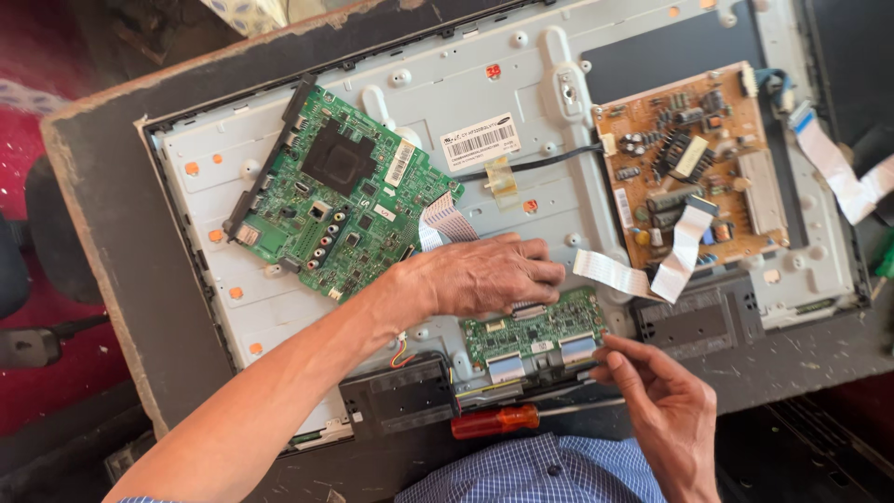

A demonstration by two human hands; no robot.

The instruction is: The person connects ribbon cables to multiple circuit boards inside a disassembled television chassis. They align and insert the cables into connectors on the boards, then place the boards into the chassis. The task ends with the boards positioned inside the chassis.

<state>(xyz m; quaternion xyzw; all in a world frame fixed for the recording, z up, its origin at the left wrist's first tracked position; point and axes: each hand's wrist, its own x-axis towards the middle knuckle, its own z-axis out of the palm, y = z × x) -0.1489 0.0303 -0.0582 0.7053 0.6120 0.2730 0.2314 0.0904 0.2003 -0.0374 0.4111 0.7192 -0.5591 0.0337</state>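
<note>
An opened flat-screen panel with a grey metal back [279, 307] lies on a dark table. My left hand [489, 275] rests palm down at the top edge of a small green circuit board [545, 335], fingers curled near its ribbon connector. My right hand [652, 401] hovers at that board's lower right corner, with the fingertips pinched at the edge; whether it grips anything I cannot tell. A large green main board [340, 191] sits at the left, and a brown power board [689, 168] at the right.
White flat ribbon cables [680, 251] run from the power board toward the small board. A screwdriver with an orange handle [494, 421] lies at the near edge. A black cable [540, 166] crosses the panel under yellow tape. Black speaker boxes [400, 396] sit along the lower edge.
</note>
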